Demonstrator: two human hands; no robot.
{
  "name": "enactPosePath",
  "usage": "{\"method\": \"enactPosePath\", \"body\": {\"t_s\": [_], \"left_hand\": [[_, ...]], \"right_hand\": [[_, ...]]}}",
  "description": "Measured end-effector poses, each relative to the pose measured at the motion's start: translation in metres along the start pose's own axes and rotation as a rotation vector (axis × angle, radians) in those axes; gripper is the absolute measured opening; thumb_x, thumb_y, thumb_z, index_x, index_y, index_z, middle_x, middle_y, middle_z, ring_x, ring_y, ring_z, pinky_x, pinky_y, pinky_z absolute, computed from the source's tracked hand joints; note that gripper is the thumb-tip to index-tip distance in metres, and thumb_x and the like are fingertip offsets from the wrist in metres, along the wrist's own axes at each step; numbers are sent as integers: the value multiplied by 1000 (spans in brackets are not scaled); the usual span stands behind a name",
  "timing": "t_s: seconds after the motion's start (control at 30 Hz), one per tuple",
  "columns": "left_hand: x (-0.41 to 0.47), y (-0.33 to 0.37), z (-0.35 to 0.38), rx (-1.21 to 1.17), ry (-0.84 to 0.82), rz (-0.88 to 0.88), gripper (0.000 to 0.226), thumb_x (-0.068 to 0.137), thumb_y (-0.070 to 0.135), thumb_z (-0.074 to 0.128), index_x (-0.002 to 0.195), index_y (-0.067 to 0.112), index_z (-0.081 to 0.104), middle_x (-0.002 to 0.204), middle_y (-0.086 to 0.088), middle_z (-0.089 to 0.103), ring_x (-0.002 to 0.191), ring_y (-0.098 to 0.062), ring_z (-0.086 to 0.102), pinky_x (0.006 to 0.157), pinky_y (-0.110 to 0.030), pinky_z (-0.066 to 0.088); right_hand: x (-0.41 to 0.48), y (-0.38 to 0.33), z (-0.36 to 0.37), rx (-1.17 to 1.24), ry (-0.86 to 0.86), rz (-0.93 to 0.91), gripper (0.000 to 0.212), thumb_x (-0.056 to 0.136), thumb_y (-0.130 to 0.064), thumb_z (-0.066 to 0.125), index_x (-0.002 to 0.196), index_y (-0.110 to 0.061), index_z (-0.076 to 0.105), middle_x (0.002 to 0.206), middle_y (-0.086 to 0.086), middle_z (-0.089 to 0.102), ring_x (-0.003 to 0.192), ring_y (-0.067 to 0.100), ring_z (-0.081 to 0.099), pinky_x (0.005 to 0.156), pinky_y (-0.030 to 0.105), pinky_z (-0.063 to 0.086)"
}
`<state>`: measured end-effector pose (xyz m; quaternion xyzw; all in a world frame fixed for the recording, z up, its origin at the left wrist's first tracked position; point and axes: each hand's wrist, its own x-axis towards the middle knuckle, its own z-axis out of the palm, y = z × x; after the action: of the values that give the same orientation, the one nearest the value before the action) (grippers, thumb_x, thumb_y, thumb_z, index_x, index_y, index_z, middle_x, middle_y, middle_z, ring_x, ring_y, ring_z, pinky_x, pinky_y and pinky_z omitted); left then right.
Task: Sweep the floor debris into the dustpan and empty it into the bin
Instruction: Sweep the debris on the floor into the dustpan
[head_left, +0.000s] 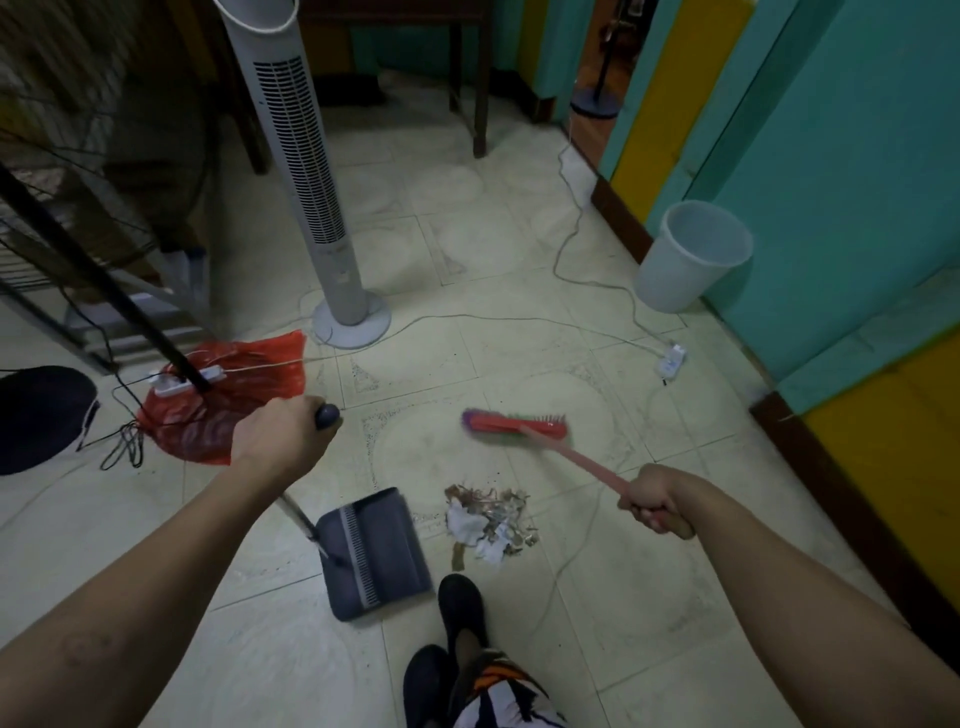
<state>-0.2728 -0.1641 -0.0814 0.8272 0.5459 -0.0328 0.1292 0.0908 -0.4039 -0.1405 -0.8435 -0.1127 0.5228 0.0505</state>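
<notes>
Debris (491, 517): small heap of crumpled paper and brown scraps on the pale tiled floor (519, 249), just right of the dustpan mouth, just ahead of a dark shoe (462, 608).
Dustpan (371, 553): dark grey, resting on the floor, open edge facing the heap.
Left hand (280, 439): fingers closed around the top of the dustpan's long handle.
Right hand (657, 501): fist clamped on the pink broom handle.
Broom head (517, 423): red, blurred, beyond the heap, not touching it.
Bin (691, 257): white, by the teal wall, well apart from the heap.
Nearby: tower fan (306, 171), red plastic bag (223, 395), trailing white cord (571, 244).
</notes>
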Motion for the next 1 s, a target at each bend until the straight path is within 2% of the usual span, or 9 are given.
{"method": "enactPosePath", "body": {"t_s": [0.13,0.23,0.33,0.5,0.63,0.73,0.87,0.93,1.0], "left_hand": [[27,12,-6,42,19,-1,33,96,47,48,79,22,61,79,-5,66,75,-30,64,69,-37,54],[53,21,-9,63,24,7,32,97,45,45,80,22,60,79,-3,65,72,-27,62,66,-36,55],[81,31,-13,102,7,-5,32,98,45,46,77,24,58,73,0,64,66,-22,61,64,-35,55],[125,59,-24,115,-2,-38,26,99,36,49,82,19,59,67,4,53,64,-18,56,58,-30,43],[158,67,-24,84,-10,-48,26,99,36,46,87,19,62,77,-5,64,68,-25,63,67,-39,57],[172,78,-23,80,-27,-55,28,101,35,43,91,17,62,74,-6,64,61,-23,65,64,-40,59],[185,87,-18,81,-55,-62,29,101,34,45,92,13,63,70,-7,63,61,-26,65,63,-42,60],[191,90,-17,65,-78,-59,27,102,32,45,96,12,62,74,-8,63,64,-27,66,66,-44,60],[194,93,-18,59,-89,-60,26,102,31,45,99,11,61,77,-11,64,65,-27,66,66,-45,61]], "right_hand": [[41,-37,-8,69,36,-51,20,94,1,49,74,2,48,36,5,41,29,13,36,40,20,33],[70,-61,-19,108,61,-75,7,93,1,51,89,7,51,40,8,44,33,15,39,43,23,35],[96,-89,-35,117,70,-87,10,94,2,47,102,7,47,51,11,46,39,17,40,39,20,35],[136,-142,-53,147,80,-118,16,95,0,45,110,4,45,62,13,50,45,19,44,41,24,37],[163,-182,-55,150,62,-171,26,97,-7,42,116,8,50,66,15,53,46,20,47,46,26,39],[179,-205,-53,132,59,-198,33,99,-13,38,120,8,52,62,14,54,44,20,48,45,25,40],[179,-211,-52,53,-58,-139,36,102,-15,32,130,5,44,64,11,47,46,16,40,32,13,35],[173,-199,-53,3,-123,-49,38,103,-17,29,135,-1,40,61,8,43,46,14,34,32,10,33],[165,-177,-55,-87,-153,35,32,102,-19,28,127,-7,43,54,5,43,41,13,33,36,10,32]]}}
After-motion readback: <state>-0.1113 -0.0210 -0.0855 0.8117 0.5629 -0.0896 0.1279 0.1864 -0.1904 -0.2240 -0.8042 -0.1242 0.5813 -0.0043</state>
